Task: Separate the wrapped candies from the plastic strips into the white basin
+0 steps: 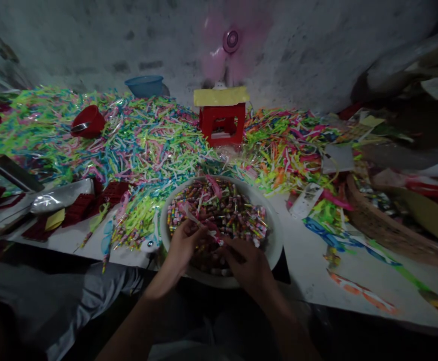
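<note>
A white basin (279, 235) full of small, wrapped, multicoloured pieces (241, 210) stands at the table's front edge. Over it, my left hand (184, 244) pinches a pink and white plastic strip (211, 231) at its left end. At the strip's right end, the fingers of my right hand (246, 258) are closed on the same strip. Both hands are above the basin's near half, a short way apart. Another pink strip (214, 186) lies on the pieces at the back of the basin.
Colourful strips (147, 140) are heaped behind the basin. A red stool (222, 123) bears a spinning pink fan (231, 41). Red bowl (89, 122) and blue basin (145, 86) sit left, dark red trays (79, 208) nearer. A woven basket (384, 225) stands right. Someone's leg (102, 291) shows lower left.
</note>
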`<state>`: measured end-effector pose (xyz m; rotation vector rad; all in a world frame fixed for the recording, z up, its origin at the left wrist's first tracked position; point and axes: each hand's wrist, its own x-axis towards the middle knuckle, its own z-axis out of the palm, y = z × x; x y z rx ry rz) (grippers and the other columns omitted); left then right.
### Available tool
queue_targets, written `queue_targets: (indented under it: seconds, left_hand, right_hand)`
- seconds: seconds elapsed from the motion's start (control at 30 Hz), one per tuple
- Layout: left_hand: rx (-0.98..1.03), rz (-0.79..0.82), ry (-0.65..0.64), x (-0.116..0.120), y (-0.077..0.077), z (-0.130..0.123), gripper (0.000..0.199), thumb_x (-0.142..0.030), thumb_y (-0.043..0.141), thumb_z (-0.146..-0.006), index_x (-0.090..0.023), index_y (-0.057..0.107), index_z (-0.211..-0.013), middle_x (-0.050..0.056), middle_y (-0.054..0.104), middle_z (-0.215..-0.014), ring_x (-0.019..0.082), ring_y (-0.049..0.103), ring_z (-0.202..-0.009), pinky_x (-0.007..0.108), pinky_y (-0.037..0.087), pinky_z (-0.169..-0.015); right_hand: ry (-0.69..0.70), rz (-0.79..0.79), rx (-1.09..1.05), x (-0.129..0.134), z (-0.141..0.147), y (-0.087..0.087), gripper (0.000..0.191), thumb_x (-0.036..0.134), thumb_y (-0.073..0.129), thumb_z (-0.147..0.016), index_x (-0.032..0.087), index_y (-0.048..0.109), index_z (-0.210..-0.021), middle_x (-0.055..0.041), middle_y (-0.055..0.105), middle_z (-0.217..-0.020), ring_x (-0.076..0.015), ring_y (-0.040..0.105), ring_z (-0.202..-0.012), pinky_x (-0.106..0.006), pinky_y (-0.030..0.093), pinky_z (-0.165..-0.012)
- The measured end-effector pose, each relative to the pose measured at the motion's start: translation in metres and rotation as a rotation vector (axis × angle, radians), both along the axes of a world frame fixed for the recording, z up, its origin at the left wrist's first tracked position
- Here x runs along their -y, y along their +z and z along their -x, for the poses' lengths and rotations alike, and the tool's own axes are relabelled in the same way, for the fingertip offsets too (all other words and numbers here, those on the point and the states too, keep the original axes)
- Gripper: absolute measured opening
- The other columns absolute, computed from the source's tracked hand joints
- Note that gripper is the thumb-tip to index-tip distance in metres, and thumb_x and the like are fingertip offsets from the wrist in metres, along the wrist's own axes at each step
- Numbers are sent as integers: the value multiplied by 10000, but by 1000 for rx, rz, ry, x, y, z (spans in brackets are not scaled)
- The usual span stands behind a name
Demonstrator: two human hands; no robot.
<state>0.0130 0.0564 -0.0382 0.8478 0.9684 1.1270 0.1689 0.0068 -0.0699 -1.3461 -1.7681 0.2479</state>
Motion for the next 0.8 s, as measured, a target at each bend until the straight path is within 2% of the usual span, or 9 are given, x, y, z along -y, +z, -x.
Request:
queue_targets:
  seconds: [0.17,0.23,0.33,0.43,0.53,0.63,0.73,0.8]
  left_hand:
    - [-4,-2,4,-2,-2,0,371,-357,807,-610,-137,639,-857,46,735,-809,173,675,-660,265,539,-606]
    - [-5,-22,-14,0,-2,0,365,-365,796,-630,-140,648,-876,50,737,-823,181,680,-689,271,537,-633]
    - [-16,-85,-64,3,0,1,338,-338,780,-663,-139,675,-915,61,742,-868,194,685,-811,269,524,-732]
    - [-34,-108,-99,4,1,3,312,-313,776,-672,-142,695,-920,61,744,-876,200,678,-853,273,507,-787]
    - [-43,-113,-151,4,-1,2,289,-321,764,-696,-143,704,-916,63,743,-880,211,674,-868,286,502,-804]
    - [-27,-122,-188,5,-4,0,307,-310,757,-712,-148,694,-966,63,736,-891,205,669,-880,277,499,-799]
    - [13,-108,-83,5,-2,6,347,-334,752,-711,-163,666,-1001,46,718,-867,160,658,-771,232,498,-687]
    - [20,-108,37,-1,6,20,383,-371,745,-700,-179,650,-1018,20,693,-825,118,610,-645,204,472,-585]
  right_hand:
    - [-95,18,62,1,4,-3,258,343,511,-911,206,721,-970,-83,732,-828,-221,685,-777,-340,531,-731]
    - [-45,88,-12,0,2,-1,271,355,504,-913,209,709,-1013,-84,737,-911,-225,686,-846,-341,525,-771]
    - [73,294,-125,-2,-5,4,297,385,486,-913,216,669,-1076,-66,726,-1017,-220,673,-927,-332,516,-796]
    - [128,439,-145,-3,-9,9,280,391,458,-913,209,645,-1015,-49,721,-915,-216,661,-835,-325,501,-723]
    - [27,314,-80,0,-6,10,266,353,424,-913,203,643,-906,-50,685,-777,-221,619,-752,-345,464,-720]
    - [-59,219,-17,2,-3,9,236,344,470,-891,209,655,-834,-52,661,-737,-228,593,-749,-351,445,-723]
    - [-11,232,0,-4,-8,8,232,368,501,-896,222,679,-871,-50,691,-816,-225,614,-812,-346,453,-750]
    - [-46,183,78,-13,-17,9,264,382,511,-897,215,666,-1031,-78,696,-976,-242,619,-935,-383,448,-836]
